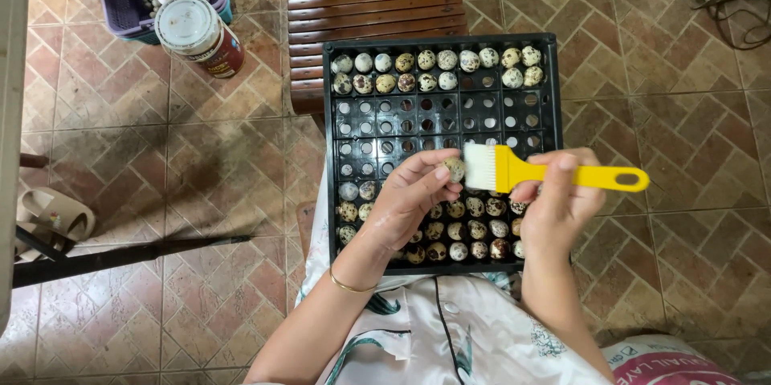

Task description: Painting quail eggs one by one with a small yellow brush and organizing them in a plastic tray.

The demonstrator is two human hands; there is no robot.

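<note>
The egg (454,168), speckled, sits pinched in the left hand's (409,200) fingertips above the middle of the black tray (330,144); the right hand (558,200), fingers wrapped around the yellow brush (514,170), should stroke lightly, bristles barely touching.

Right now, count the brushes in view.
1: the yellow brush in the right hand, bristles beside the speckled egg in the left hand, over the tray. Others could be hidden.

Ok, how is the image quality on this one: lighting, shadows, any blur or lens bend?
Head view: soft, even daylight with no harsh glare; faint shadows on the tiled floor. The left hand holding a speckled egg and the right hand with the yellow brush are sharp. The black tray edges bow slightly.
</note>
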